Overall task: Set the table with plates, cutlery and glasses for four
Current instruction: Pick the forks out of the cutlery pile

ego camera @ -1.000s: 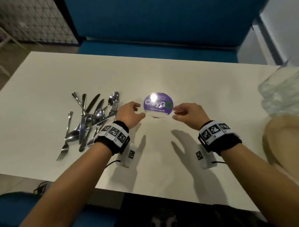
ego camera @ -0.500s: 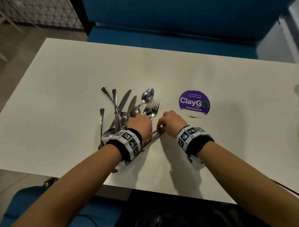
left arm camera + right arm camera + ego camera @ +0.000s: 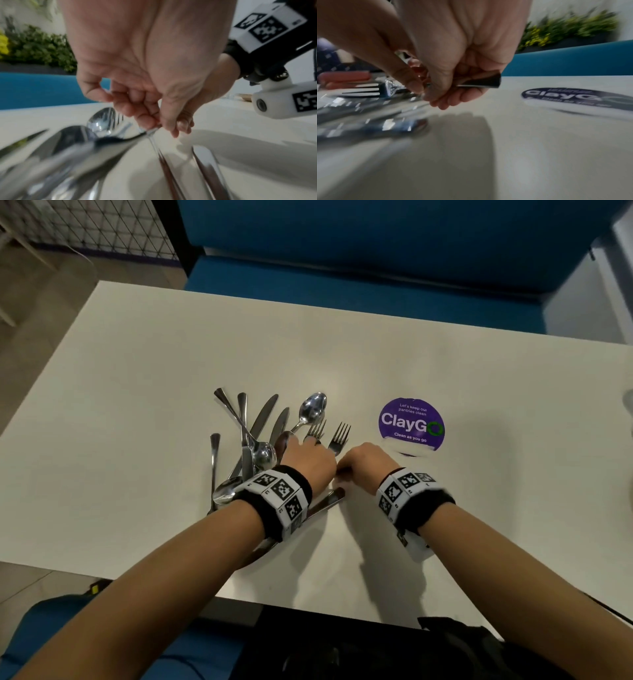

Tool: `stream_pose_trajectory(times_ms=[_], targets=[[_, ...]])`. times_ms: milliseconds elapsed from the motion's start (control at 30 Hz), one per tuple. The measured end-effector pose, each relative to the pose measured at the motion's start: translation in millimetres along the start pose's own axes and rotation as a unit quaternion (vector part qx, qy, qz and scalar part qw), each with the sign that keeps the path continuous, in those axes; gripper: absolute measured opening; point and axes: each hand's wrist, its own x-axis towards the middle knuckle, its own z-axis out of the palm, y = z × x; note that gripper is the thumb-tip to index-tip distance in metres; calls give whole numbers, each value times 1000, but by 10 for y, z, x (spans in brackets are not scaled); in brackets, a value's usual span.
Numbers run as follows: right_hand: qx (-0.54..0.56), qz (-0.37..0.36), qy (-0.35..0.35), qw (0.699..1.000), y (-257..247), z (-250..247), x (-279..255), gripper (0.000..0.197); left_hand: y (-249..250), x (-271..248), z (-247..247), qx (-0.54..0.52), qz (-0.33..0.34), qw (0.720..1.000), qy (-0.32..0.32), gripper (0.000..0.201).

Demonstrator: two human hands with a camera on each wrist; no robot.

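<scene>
Fork (image 3: 339, 436) in right hand (image 3: 368, 465), cutlery pile (image 3: 253, 440) beside

Light: dim, overhead | shadows: soft, toward viewer on table (image 3: 137, 405) | wrist views: motion-blurred cutlery (image 3: 51, 155) | edges: wide-angle bowed

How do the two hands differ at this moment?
The left hand is over the cutlery pile; the right hand is beside it, nearer the purple sticker. The left hand's fingers pinch a thin utensil stem; the right hand wraps a fork handle, its end jutting out. Both are palm-down and wear marker wristbands.
</scene>
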Motion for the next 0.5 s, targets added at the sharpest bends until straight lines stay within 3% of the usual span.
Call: stream_pose_trajectory(times_ms=[67, 100, 167, 200, 233, 300, 367, 400, 433, 467, 500], targets=[[57, 14, 45, 997, 64, -121, -33, 19, -57, -36, -59, -20, 14, 994, 104, 26], [99, 29, 82, 991, 99, -174, -45, 21, -103, -55, -88, -54, 27, 980, 191, 24], [237, 78, 180, 952, 172, -249, -26, 24, -236, -75, -136, -162, 33, 920, 355, 18], [324, 103, 214, 916, 186, -269, 0, 23, -308, -79, -140, -230, 13, 888, 397, 16], [407, 117, 228, 877, 171, -277, 32, 21, -366, -83, -165, -308, -20, 872, 380, 19], [531, 115, 212, 813, 33, -262, 109, 15, -425, -49, -197, -453, -80, 851, 254, 32], [599, 98, 172, 776, -213, -212, 176, 16, -453, 12, -204, -616, -85, 768, 151, 39], [602, 95, 154, 778, -336, -168, 218, 19, -470, 32, -203, -681, -83, 716, 126, 39], [578, 96, 143, 797, -435, -122, 258, 22, -498, 42, -193, -715, -86, 684, 121, 37], [526, 101, 138, 833, -510, -85, 291, 27, -547, 54, -169, -720, -91, 678, 119, 37], [458, 109, 133, 872, -549, -52, 318, 34, -605, 67, -139, -708, -96, 689, 119, 38]])
